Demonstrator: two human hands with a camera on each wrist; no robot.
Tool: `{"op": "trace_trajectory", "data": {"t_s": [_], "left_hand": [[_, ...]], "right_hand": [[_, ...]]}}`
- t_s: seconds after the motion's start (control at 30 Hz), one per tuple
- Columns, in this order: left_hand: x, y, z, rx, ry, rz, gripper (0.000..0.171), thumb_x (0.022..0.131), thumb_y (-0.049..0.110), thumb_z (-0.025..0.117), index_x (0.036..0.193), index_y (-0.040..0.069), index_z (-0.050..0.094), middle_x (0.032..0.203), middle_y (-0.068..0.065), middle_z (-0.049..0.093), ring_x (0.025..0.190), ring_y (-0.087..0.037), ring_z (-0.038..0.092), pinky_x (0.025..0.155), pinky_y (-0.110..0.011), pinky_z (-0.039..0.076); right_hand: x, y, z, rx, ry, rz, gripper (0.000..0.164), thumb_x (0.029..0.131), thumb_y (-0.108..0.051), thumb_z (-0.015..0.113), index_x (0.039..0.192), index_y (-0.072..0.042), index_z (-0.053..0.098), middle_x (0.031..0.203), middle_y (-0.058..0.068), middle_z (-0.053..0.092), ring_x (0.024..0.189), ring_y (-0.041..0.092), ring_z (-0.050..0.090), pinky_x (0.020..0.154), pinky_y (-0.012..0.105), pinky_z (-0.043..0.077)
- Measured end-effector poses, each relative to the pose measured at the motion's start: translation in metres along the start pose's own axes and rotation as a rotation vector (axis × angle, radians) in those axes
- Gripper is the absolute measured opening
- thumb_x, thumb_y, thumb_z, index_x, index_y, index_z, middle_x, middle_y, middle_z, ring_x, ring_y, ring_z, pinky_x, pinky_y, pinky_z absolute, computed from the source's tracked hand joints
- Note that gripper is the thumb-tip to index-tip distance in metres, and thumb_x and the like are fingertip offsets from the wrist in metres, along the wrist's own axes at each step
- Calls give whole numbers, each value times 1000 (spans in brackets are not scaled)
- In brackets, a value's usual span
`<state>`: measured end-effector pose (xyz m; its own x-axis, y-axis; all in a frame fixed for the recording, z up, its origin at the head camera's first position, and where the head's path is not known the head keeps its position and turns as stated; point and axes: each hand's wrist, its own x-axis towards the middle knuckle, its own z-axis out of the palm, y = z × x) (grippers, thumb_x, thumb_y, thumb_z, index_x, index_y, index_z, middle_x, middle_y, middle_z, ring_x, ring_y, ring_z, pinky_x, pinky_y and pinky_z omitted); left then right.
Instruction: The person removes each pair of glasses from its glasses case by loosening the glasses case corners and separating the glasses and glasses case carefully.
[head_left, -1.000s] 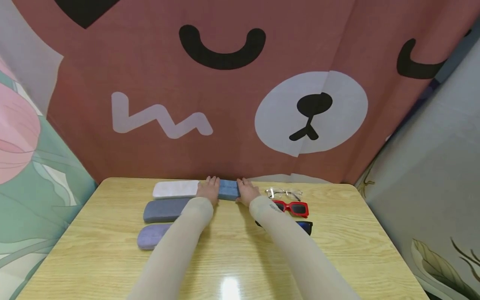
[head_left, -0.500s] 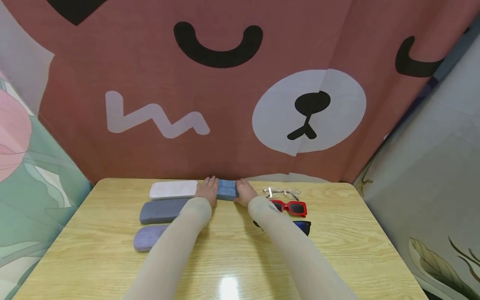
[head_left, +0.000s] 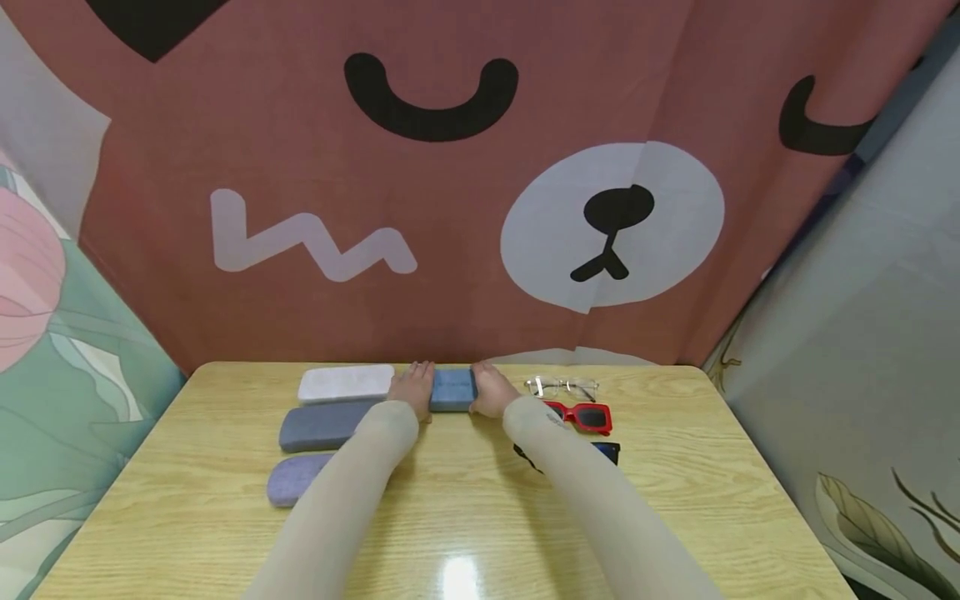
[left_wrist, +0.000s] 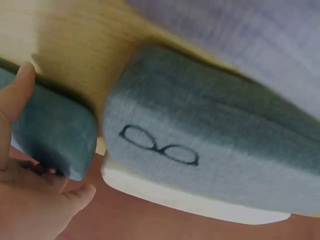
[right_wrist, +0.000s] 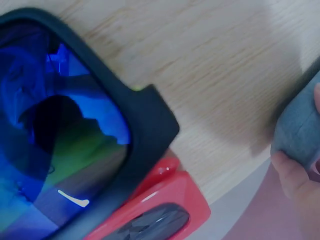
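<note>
Between my two hands is a blue glasses case (head_left: 453, 390) near the back of the table. My left hand (head_left: 412, 388) grips its left end; in the left wrist view the thumb (left_wrist: 20, 92) and fingers lie on opposite sides of it. The right end is in the grip of my right hand (head_left: 493, 392), which shows partly at the edge of the right wrist view. Left of my hands lie a white case (head_left: 345, 383), a grey-blue case (head_left: 318, 425) printed with a glasses picture, and a purple case (head_left: 294, 478).
On the table's right side (head_left: 697, 500) lie clear glasses (head_left: 562, 387), red-framed sunglasses (head_left: 592, 416) and black sunglasses (right_wrist: 155, 117) with blue lenses, partly under my right forearm. A printed curtain (head_left: 450, 308) hangs right behind the table.
The blue case has come slightly nearer to me with both hands holding its ends, and its upper face now shows more plainly. The other cases and the glasses stay in place.
</note>
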<state>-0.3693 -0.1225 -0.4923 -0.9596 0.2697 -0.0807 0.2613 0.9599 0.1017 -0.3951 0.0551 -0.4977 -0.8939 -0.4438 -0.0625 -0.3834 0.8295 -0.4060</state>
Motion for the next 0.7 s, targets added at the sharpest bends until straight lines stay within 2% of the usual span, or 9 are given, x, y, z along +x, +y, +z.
{"op": "trace_trajectory", "data": {"t_s": [0.13, 0.27, 0.47, 0.6, 0.7], "left_hand": [[-3, 1, 1, 39, 48, 12, 95, 69, 24, 89, 143, -5, 37, 141, -22, 44, 132, -36, 40, 103, -56, 37], [-6, 3, -2, 106, 61, 33, 91, 70, 28, 89, 140, -5, 42, 136, -21, 47, 126, -35, 46, 99, -53, 42], [-14, 8, -9, 129, 87, 35, 86, 63, 27, 92, 132, -2, 49, 129, -17, 51, 118, -33, 51, 93, -50, 45], [-21, 12, -11, 127, 80, 27, 82, 58, 29, 94, 124, 0, 54, 124, -16, 54, 113, -33, 53, 90, -50, 46], [-25, 14, -12, 109, 47, 21, 82, 61, 30, 93, 126, 0, 53, 124, -16, 52, 115, -34, 50, 92, -51, 44]], "right_hand": [[-5, -2, -3, -10, -6, -14, 78, 80, -11, 80, 142, 9, 38, 146, 25, 38, 136, 37, 35, 110, 44, 33], [-12, -2, -6, -40, -4, -48, 81, 79, -12, 81, 143, 10, 36, 148, 25, 34, 137, 38, 31, 109, 44, 34], [-22, 2, -12, -118, 26, -133, 79, 75, -21, 84, 137, 8, 45, 136, 22, 44, 126, 35, 40, 104, 43, 39], [-31, 5, -15, -110, -11, -152, 78, 75, -25, 84, 137, 6, 46, 133, 20, 50, 123, 34, 42, 103, 44, 38], [-37, 5, -18, -108, -30, -160, 79, 76, -27, 83, 138, 5, 46, 135, 18, 51, 125, 34, 43, 105, 45, 36]]}}
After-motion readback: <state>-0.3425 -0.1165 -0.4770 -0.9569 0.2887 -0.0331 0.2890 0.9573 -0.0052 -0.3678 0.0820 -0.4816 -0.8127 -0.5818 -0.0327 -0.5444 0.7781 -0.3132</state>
